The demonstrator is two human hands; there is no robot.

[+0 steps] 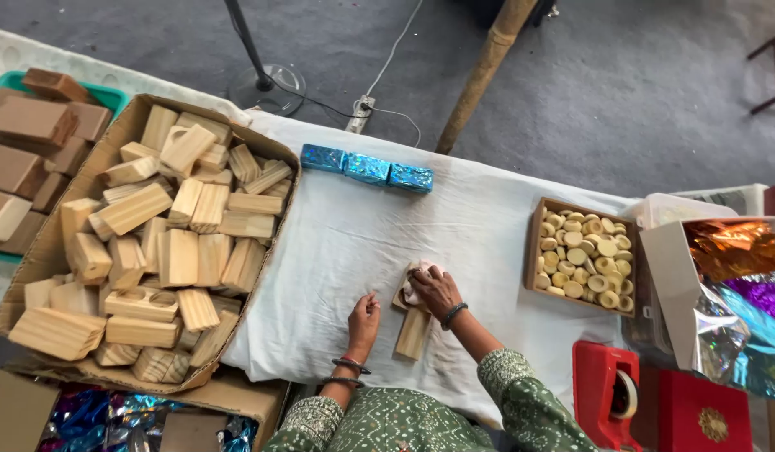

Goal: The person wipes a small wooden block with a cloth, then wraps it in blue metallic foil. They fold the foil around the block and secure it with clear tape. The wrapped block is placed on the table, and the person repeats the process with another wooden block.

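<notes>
On the white cloth [354, 243] lies a long pale wooden block [413, 333]. My right hand [435, 290] presses a small whitish cloth [413, 292] onto the block's far end. Just left of the block, my left hand [363, 321] rests on the white cloth with fingers curled, holding nothing that I can see. Three blocks wrapped in shiny blue foil [367, 168] lie in a row at the far side of the cloth.
A big cardboard box [36, 259] of wooden blocks fills the left. A small box of round pale discs [585, 256] sits right. A red tape dispenser [607, 405], a red box [703, 416] and coloured foil sheets [739, 293] lie at the right edge.
</notes>
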